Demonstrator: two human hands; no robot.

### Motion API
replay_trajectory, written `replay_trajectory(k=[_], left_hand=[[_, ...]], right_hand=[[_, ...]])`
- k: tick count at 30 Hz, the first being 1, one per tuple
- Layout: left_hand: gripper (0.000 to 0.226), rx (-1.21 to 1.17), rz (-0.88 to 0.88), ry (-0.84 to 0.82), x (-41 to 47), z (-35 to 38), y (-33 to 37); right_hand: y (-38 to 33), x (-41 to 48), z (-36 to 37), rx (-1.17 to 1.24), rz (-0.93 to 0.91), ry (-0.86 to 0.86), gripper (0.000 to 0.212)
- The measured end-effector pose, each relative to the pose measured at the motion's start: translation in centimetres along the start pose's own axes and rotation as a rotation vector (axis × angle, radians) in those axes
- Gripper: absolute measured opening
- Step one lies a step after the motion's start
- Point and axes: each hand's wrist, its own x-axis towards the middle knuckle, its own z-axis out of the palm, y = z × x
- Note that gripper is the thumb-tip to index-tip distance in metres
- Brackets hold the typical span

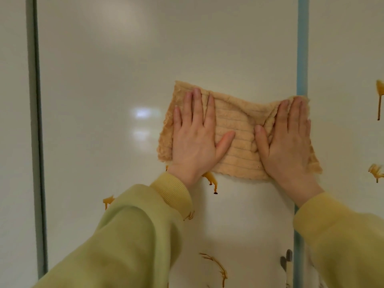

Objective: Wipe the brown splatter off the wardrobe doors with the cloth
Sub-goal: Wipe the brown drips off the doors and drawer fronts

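Glossy cream wardrobe door (124,80) fills view, teal strip (302,48) along its right edge. Ribbed peach cloth (236,129) spread flat on door at mid-height, right corner over strip. Pressing it: left hand (195,140) on left half, right hand (288,146) on right half. All fingers (196,104) straight, released, grasping nothing. Drips of brown splatter (212,179) just under cloth's bottom edge, more lower down and on neighbouring door (342,59).

A ribbed, peach-orange rectangular cloth (239,146) lies spread flat against the glossy off-white wardrobe door (124,80), its upper edge rumpled. Brown splatter (211,179) drips just below it, and more marks the neighbouring door (345,48).
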Motion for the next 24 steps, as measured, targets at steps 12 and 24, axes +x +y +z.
replay_trajectory(k=[12, 24], left_hand=[[0.079, -0.052, 0.199, -0.048, -5.3, 0.4, -1.2], [0.074, -0.071, 0.297, -0.046, -8.6, -0.3, -8.7]], right_hand=[[-1.2, -6.9, 1.1, -0.014, 0.186, -0.010, 0.076], [-7.7, -11.7, 3.6, 0.023, 0.263, 0.000, 0.070]])
